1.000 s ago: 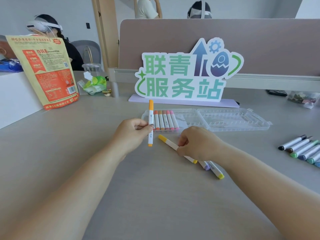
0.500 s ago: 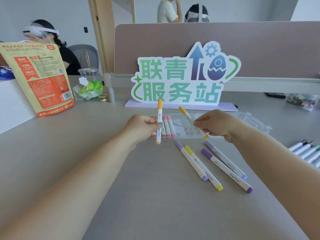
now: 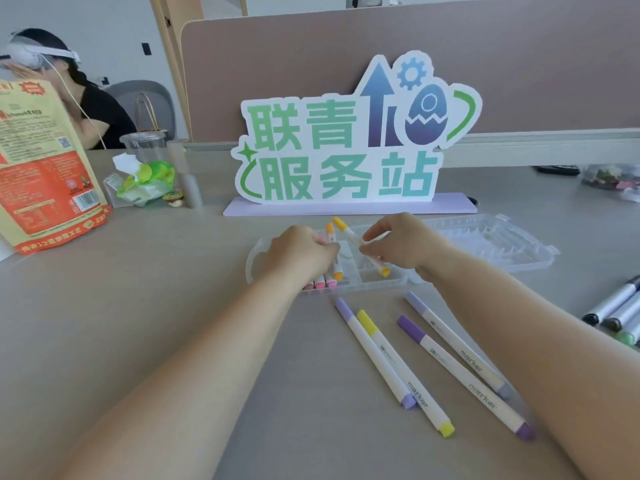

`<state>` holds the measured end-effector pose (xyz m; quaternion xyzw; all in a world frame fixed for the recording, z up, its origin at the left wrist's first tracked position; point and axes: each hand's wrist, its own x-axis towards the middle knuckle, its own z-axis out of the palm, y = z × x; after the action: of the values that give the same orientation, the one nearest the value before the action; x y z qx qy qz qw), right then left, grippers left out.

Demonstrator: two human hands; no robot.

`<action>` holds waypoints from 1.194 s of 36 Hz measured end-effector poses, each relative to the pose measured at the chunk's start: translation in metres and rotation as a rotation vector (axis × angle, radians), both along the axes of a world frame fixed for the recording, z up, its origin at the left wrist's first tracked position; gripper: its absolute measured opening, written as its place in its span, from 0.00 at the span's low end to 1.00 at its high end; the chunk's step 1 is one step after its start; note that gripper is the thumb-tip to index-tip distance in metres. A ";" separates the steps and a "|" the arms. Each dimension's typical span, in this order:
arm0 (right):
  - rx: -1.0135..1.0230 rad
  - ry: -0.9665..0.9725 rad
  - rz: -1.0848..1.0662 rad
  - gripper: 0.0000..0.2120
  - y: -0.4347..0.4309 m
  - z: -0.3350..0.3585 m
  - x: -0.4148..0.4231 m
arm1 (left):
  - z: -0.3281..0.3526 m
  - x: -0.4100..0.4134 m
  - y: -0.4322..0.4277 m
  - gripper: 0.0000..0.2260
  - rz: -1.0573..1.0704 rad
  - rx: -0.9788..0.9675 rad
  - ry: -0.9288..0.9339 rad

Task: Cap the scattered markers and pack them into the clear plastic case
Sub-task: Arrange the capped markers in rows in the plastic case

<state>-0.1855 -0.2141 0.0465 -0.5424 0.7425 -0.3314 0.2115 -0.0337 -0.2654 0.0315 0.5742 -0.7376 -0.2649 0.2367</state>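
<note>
Seen from just behind the person's shoulders, both bare forearms reach across the grey tabletop (image 3: 138, 323) to the clear plastic case (image 3: 485, 244), which lies open below a standing sign (image 3: 346, 150) with green characters. The left hand (image 3: 301, 254) hovers over the case's left tray, its grip curled round an orange-capped marker (image 3: 330, 233) whose lower end dips into the tray just beside the pink-ended markers (image 3: 323, 282) already lying there. The right hand (image 3: 398, 244), close alongside, has its grip pinched on a yellow-capped marker (image 3: 346, 230) that slants above the same tray with its orange tail pointing down. Four capped markers lie loose on the tabletop in front of the case: a lavender marker (image 3: 374, 355) touching a yellow marker (image 3: 405, 372), then a purple marker (image 3: 460, 375) and a pale lilac marker (image 3: 453, 344) partly under the right forearm. At the far right edge sits a cluster of dark-capped markers (image 3: 616, 310). To the left stand an orange printed bag (image 3: 45, 168), a clear plastic cup (image 3: 143, 147) and a green tissue pack (image 3: 145, 181); behind them sits another person wearing a white headset (image 3: 45, 57).
</note>
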 end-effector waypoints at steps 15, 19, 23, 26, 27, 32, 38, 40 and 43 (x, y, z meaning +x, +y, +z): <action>-0.009 -0.041 -0.046 0.01 -0.003 -0.005 0.001 | -0.006 0.018 -0.005 0.21 -0.331 -0.262 -0.460; -0.027 -0.006 -0.047 0.05 -0.003 -0.006 0.003 | -0.014 0.020 -0.008 0.22 -0.401 -0.146 -0.465; -0.033 -0.019 -0.052 0.09 -0.004 -0.008 0.005 | -0.013 0.019 -0.009 0.22 -0.405 -0.146 -0.439; -0.033 -0.020 -0.035 0.11 -0.005 -0.010 0.006 | -0.012 0.019 -0.008 0.22 -0.418 -0.144 -0.452; -0.034 -0.018 -0.029 0.12 -0.005 -0.010 0.006 | -0.012 0.019 -0.007 0.22 -0.422 -0.146 -0.461; -0.031 -0.007 -0.018 0.11 -0.005 -0.011 0.009 | -0.010 0.020 -0.005 0.22 -0.405 -0.142 -0.451; -0.023 0.044 -0.003 0.13 -0.005 -0.012 0.011 | -0.013 0.022 -0.005 0.26 -0.341 -0.140 -0.426; -0.010 0.065 0.005 0.13 -0.005 -0.013 0.013 | -0.012 0.022 -0.005 0.25 -0.344 -0.125 -0.444; 0.001 0.120 0.012 0.14 -0.006 -0.014 0.015 | -0.011 0.022 -0.004 0.23 -0.371 -0.121 -0.466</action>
<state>-0.1709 -0.2196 0.0328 -0.5656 0.7509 -0.2964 0.1689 -0.0117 -0.2691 0.0206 0.4600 -0.8787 -0.1203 0.0424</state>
